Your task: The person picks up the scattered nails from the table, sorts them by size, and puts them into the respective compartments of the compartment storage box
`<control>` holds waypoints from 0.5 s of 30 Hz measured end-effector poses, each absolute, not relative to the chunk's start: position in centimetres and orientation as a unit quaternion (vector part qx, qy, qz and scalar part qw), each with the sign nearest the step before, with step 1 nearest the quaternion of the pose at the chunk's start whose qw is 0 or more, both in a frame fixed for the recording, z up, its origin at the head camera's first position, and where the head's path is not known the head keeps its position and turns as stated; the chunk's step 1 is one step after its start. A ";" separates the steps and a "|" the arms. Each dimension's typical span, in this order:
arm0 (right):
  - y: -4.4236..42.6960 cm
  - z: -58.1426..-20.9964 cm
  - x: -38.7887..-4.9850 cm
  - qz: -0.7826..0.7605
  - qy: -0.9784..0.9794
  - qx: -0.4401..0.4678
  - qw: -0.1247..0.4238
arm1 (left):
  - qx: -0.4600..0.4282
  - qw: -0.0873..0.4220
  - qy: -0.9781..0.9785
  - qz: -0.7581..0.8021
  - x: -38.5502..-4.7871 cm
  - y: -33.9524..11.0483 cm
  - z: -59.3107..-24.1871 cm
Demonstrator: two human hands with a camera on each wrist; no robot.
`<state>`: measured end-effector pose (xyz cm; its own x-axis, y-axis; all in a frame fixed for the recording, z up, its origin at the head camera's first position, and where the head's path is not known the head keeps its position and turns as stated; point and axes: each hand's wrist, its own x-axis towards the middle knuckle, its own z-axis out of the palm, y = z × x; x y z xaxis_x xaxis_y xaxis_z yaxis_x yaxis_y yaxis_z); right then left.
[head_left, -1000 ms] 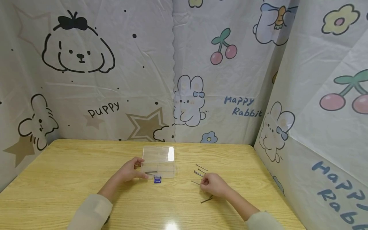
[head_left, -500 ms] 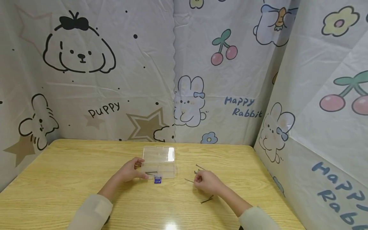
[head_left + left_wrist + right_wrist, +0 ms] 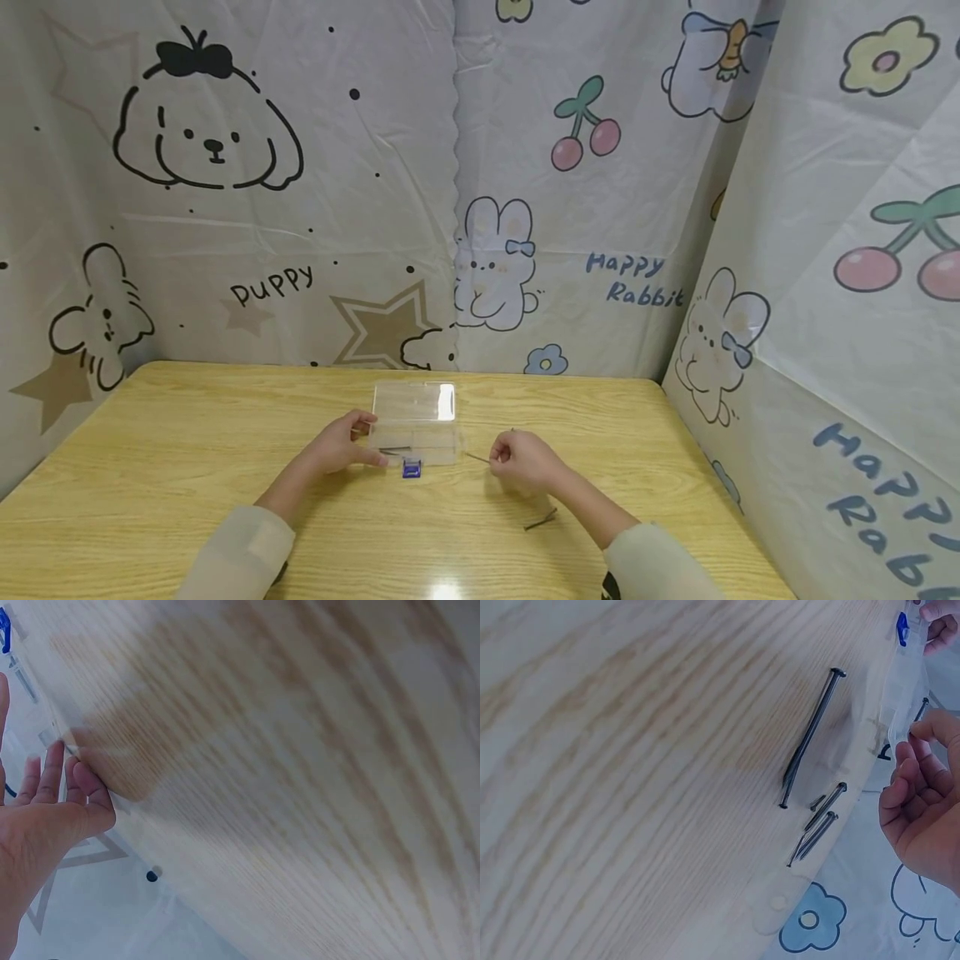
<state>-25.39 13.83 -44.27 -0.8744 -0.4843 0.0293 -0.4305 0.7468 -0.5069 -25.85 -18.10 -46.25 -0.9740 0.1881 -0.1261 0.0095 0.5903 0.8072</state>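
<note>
A clear plastic box (image 3: 437,450) with its lid raised stands on the table, a blue latch (image 3: 412,469) at its front. Dark nails (image 3: 394,450) lie in its left front compartment. My left hand (image 3: 341,444) holds the box at its left end, thumb at the front corner and fingers farther back. To the right of the box, my right hand (image 3: 528,462) pinches a nail (image 3: 477,457) whose head end points at the box. In the right wrist view several loose nails (image 3: 810,742) lie on the table. The head view has some of these hidden behind my right hand.
The wooden table (image 3: 187,433) has a light grain. Patterned white sheets (image 3: 375,167) hang along its back edge and right side. One pair of nails (image 3: 541,521) lies nearer to me, beneath the right forearm.
My right hand has moved left and away from me with the pinched nail, closer to the box. The left hand and the box have stayed in place.
</note>
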 end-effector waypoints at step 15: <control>11.3 -43.7 -25.9 -0.260 0.927 -0.262 0.063 | 0.058 0.104 0.887 0.447 -25.8 -18.2 -46.0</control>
